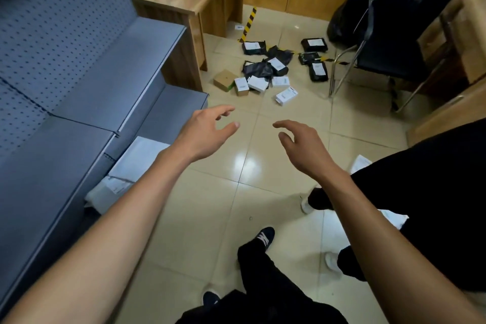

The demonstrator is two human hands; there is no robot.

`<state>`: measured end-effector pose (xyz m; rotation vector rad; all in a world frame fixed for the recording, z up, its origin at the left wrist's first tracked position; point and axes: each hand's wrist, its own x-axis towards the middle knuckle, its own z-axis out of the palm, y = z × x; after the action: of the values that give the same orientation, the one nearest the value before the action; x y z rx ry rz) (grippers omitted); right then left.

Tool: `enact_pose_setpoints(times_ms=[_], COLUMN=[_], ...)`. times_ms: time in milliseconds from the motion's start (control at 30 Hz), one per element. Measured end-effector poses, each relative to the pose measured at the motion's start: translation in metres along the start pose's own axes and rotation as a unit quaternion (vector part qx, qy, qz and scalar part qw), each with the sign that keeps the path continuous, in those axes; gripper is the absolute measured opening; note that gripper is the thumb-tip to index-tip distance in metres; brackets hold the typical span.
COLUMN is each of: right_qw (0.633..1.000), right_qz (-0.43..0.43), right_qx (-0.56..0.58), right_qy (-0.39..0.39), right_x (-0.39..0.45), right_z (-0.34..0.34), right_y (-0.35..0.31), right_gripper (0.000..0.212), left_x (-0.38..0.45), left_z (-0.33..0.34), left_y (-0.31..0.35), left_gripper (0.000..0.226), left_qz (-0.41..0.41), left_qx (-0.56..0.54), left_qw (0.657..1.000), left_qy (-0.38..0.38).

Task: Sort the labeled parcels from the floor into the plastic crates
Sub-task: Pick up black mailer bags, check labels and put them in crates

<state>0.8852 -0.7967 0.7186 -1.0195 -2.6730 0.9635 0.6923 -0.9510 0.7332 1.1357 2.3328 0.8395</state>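
Both arms are stretched out over the shiny beige tiled floor [252, 192]. The left hand [207, 131] and the right hand [302, 144] are kept apart, fingers loose, and nothing is held. Farther off, a pile of parcels is seen on the floor: about six soft black plastic bags with white labels [254, 48], four small white boxes [286, 96] and one brown cardboard box [224, 79]. No plastic crates can be seen. Grey metal shelves [79, 87] are stood at the left.
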Motion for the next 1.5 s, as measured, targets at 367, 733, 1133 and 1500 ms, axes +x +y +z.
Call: enact_pose_setpoints(times_ms=[367, 733, 1133, 1500], right_qw=[0.999, 0.997, 0.994, 0.993], right_qz=[0.037, 0.07, 0.096, 0.103], right_qx=[0.019, 0.007, 0.024, 0.053], right_qy=[0.013, 0.011, 0.045, 0.018], right_x=[0.15, 0.304, 0.435, 0.587], right_z=[-0.06, -0.08, -0.111, -0.168], right_y=[0.044, 0.055, 0.082, 0.179], right_gripper=[0.035, 0.037, 0.033, 0.033], left_x=[0.158, 0.336, 0.502, 0.667], left_z=[0.011, 0.003, -0.006, 0.037], left_y=[0.019, -0.003, 0.009, 0.077], left_gripper=[0.044, 0.044, 0.04, 0.039], left_qz=[-0.002, 0.017, 0.066, 0.052], left_qx=[0.015, 0.0, 0.048, 0.083], left_qw=[1.0, 1.0, 0.994, 0.989], left_qy=[-0.001, -0.016, -0.071, -0.107])
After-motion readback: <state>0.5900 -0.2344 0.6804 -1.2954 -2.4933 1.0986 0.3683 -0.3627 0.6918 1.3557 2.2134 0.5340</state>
